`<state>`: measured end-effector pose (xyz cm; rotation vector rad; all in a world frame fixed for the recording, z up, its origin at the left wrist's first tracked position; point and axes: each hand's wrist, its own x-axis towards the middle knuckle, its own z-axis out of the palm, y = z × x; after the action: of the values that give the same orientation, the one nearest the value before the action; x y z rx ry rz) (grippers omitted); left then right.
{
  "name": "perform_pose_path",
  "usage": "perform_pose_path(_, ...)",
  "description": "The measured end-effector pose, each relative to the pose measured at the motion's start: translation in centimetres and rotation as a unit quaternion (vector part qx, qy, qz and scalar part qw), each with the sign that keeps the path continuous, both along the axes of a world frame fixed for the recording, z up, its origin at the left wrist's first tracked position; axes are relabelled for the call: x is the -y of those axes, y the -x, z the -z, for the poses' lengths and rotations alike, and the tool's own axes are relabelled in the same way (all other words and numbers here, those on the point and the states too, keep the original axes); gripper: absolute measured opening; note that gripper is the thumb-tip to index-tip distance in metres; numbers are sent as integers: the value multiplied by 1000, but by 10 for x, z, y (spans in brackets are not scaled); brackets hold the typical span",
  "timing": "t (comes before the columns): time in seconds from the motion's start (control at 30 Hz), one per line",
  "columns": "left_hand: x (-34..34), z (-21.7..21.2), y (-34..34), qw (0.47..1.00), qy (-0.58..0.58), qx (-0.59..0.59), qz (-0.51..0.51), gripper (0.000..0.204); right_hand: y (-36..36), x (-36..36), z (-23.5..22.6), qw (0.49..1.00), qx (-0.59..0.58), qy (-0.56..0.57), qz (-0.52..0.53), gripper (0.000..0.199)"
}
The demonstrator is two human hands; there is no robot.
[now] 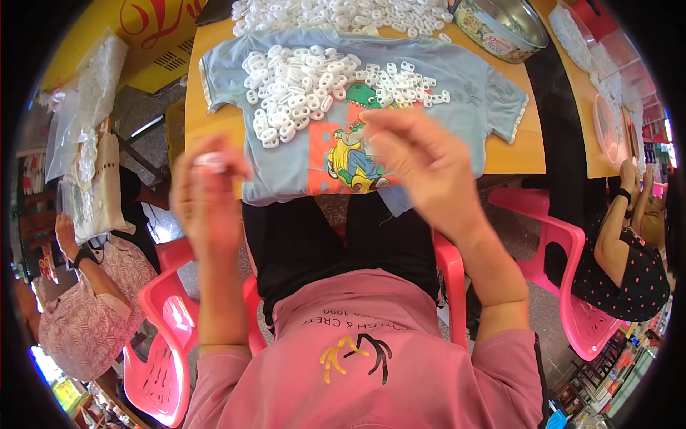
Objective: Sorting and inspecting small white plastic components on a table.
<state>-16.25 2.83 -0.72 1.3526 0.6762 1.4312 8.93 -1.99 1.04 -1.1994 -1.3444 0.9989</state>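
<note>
While the co-worker [93, 307] at far left sits in a patterned top with one arm raised, a pink plastic chair [161, 343] stands between that person and the wearer.

Next comes the wearer's left hand [206, 189], lifted near the left edge of the outspread T-shirt [275, 168], its forearm rising almost straight from the bent elbow. Its fingers curl inward; a pale patch shows at the fingertips, but blur makes it impossible to tell whether they grip anything.

Light blue, the T-shirt lies across the yellow-brown desk [518, 154], its near part hanging past the edge over the wearer's lap. On its left half sits the larger heap of white two-holed plastic pieces [296, 89]. Beyond the shirt, a far heap of similar pieces [336, 16] spreads along the desk. The dinosaur print [357, 161] fills the middle, with a smaller cluster of white pieces [400, 84] touching its upper part.

Over the shirt's near right side, the right hand [421, 157] angles up and leftward from a bent elbow, thumb and forefinger brought close together above the print; whether something is pinched there cannot be told.

Farther right stand an open metal tin [504, 44] at the desk's far corner, another pink chair [564, 264], and a second co-worker [622, 264] in a dotted black top.
</note>
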Motion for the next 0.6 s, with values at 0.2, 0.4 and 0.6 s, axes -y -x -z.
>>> perform_pose_path(0.2,-32,28,129,953,95,-96,-271,31,-95,-27,14,926,337,-63,157,15)
perform_pose_path(0.4,-43,118,208,901,238,-202,-300,30,-109,-38,15,850,507,-103,93,18)
perform_pose_path(0.6,-42,162,237,865,192,-270,-376,52,-111,-43,6,830,536,-147,44,13)
